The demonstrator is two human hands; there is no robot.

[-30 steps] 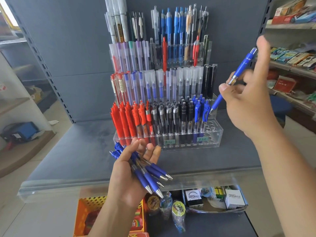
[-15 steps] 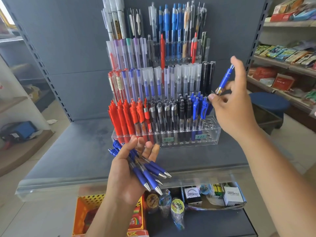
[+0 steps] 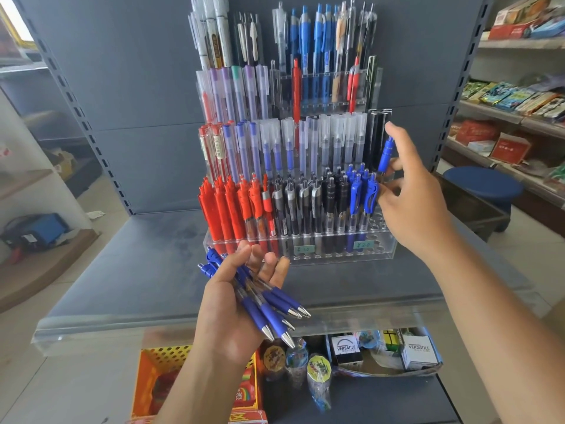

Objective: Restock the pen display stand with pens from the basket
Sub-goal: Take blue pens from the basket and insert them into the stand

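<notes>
Fingers [image 3: 397,163] of the right hand [image 3: 419,206] pinch a blue pen [image 3: 385,154] upright by the stand [image 3: 382,249], at its right end; the left hand [image 3: 226,316] grips a bunch of pens [image 3: 275,304] just before it.

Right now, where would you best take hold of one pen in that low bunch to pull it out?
By its blue rubber sleeve, coming from the lower right: there the blue pens fan apart and stick out free, while their clip ends sit bunched where the left grip holds them.
</notes>
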